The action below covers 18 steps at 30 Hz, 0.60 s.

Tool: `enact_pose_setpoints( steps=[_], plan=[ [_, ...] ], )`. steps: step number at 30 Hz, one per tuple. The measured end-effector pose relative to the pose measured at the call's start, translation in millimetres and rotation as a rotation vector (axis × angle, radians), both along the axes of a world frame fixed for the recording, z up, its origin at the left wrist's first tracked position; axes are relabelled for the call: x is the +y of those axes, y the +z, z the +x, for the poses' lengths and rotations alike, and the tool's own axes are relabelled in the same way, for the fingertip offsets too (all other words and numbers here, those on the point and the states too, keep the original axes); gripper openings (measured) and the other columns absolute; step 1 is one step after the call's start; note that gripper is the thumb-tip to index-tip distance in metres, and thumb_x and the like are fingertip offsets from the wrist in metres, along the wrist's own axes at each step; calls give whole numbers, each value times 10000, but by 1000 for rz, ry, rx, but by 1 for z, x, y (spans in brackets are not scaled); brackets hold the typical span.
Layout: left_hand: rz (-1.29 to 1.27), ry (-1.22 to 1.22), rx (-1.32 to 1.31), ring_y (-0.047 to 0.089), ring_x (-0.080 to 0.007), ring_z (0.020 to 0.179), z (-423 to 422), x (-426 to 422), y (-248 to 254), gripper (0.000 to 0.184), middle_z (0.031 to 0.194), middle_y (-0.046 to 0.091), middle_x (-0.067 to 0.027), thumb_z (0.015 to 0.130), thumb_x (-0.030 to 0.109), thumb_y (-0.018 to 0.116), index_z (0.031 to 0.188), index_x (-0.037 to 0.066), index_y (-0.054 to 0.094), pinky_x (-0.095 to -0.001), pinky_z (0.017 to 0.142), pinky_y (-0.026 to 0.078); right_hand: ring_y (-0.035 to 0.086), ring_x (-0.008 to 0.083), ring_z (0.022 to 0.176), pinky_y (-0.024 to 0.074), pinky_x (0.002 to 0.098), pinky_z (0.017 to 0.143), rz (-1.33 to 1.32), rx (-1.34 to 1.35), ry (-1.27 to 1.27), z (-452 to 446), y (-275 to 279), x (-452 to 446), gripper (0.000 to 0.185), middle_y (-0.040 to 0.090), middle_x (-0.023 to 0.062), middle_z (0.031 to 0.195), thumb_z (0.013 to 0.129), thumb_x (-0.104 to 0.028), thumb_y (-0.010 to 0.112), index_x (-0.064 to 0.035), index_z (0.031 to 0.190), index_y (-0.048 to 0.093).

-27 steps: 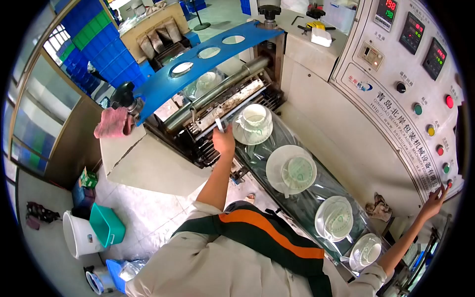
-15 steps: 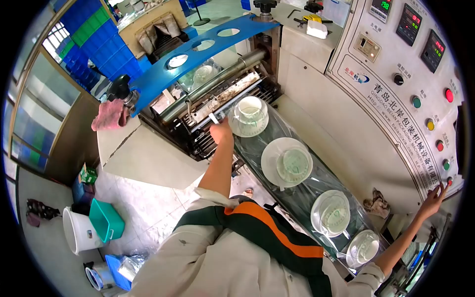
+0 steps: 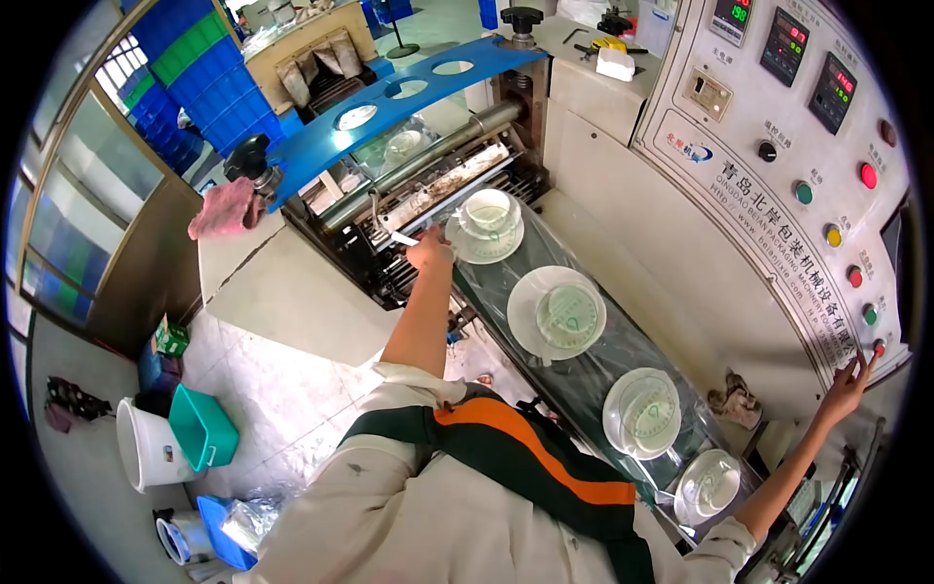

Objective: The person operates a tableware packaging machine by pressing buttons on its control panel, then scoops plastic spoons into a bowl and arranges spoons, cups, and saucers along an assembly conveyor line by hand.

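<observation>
My left hand point(image 3: 428, 251) is closed around a small white strip-like piece point(image 3: 404, 238), at the near side of the roller frame point(image 3: 448, 195). Just right of that hand, a cup on a saucer point(image 3: 488, 226) sits at the far end of the film-covered conveyor point(image 3: 545, 226). Nearer to me on it lie a second cup and saucer point(image 3: 556, 313), a third point(image 3: 642, 414) and a fourth point(image 3: 707, 487). My right hand point(image 3: 844, 389) reaches to the control panel point(image 3: 720, 185), fingers extended, a fingertip at the lowest red button point(image 3: 879, 347).
A blue curved bar point(image 3: 409, 90) with round holes spans the machine, a black knob at each end. A pink cloth point(image 3: 226, 207) lies on the left housing. A teal bin point(image 3: 204, 428) and white bucket point(image 3: 146, 448) stand on the floor. A crumpled rag point(image 3: 736, 399) lies beside the conveyor.
The view has shifted slightly. My left hand has moved a little toward me, and the white piece points more to the left. My right hand stays by the lowest red button.
</observation>
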<state>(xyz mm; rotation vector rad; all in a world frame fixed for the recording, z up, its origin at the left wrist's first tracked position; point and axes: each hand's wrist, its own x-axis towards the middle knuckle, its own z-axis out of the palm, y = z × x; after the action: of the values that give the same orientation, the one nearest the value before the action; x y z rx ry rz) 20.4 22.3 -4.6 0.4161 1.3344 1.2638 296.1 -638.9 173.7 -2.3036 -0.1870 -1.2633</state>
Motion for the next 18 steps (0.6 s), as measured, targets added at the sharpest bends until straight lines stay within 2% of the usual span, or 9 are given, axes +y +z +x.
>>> enact_pose_setpoints(
  steps=[2,7,10,13,16,18],
  plan=[
    [-151,-16,-56,566,-218,516,6,1,14,209,706,608,-126,682,89,733,767,-45,598,-328,426,436,537,100,511,439,240,493,-7,-10,-5,3,-1,-1,214,447,-26,1302,891,-184,498,-54,1050,559],
    [-198,29,54,588,-225,604,17,6,10,211,713,627,-134,702,135,726,809,-19,629,-341,488,454,534,100,521,445,244,491,27,51,35,6,-3,-9,204,446,-28,1301,893,-169,489,-60,1052,556],
    [-153,92,67,582,-227,583,18,5,0,190,692,617,-128,700,89,710,818,-26,615,-345,472,448,541,101,535,454,241,497,41,93,31,-2,0,-6,205,439,-34,1306,891,-162,490,-66,1061,555],
    [42,84,-113,513,-204,426,6,3,-7,87,650,591,-139,705,-14,635,748,-24,561,-330,392,404,545,101,539,458,239,499,44,92,30,7,-4,-12,208,434,-35,1310,888,-158,493,-70,1066,556],
    [183,48,-186,474,-189,382,-2,3,-19,99,639,590,-141,711,-28,625,763,-18,540,-315,368,377,553,102,546,461,243,498,47,119,36,1,-3,-12,211,435,-36,1309,887,-155,496,-64,1068,556],
    [179,12,-175,464,-181,377,-3,4,-19,113,649,596,-135,721,-28,615,812,-21,549,-310,359,361,554,102,548,462,244,498,43,127,27,4,-4,-14,212,434,-31,1310,886,-155,496,-59,1065,557]
  ],
)
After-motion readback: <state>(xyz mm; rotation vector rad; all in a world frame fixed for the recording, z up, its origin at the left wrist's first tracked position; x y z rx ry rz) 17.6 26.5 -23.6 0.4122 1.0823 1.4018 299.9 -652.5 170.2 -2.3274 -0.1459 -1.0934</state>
